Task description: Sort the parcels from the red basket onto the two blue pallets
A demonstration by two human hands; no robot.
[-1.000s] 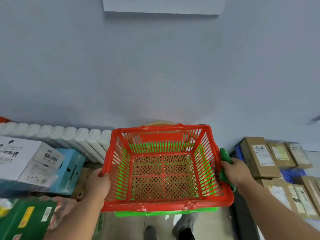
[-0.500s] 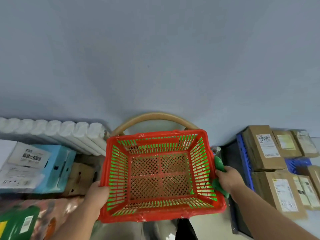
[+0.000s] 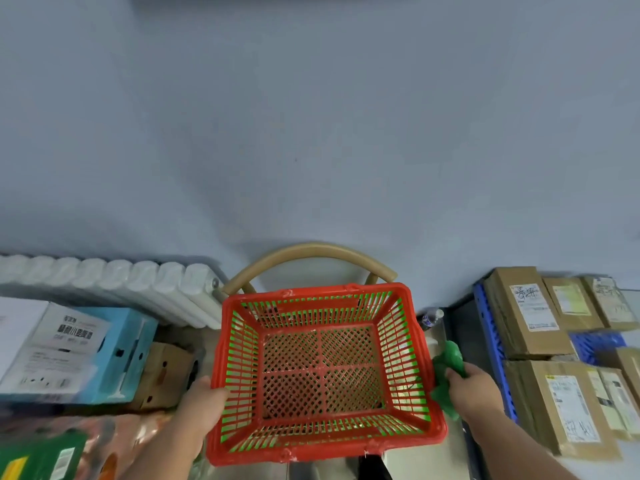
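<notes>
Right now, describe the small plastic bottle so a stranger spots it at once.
Start at the red plastic basket held in both hands. Just off its far right corner, the small clear bottle lies tilted on the floor, before the blue pallet; only it has a white cap.

The floor [image 3: 408,467] shows only as a pale strip at the near edge and as a dark patch on the right. On the right a blue pallet [image 3: 493,344] lies on it, loaded with brown cardboard parcels [image 3: 526,311] bearing white labels; more parcels [image 3: 568,407] lie nearer, side by side. A small plastic bottle [image 3: 431,317] stands by the far wall, just left of the pallet. On the left sit a blue-and-white carton [image 3: 74,351] and, beside it, a plain brown box [image 3: 166,375]. A white radiator [image 3: 114,285] runs along the wall behind them.
</notes>
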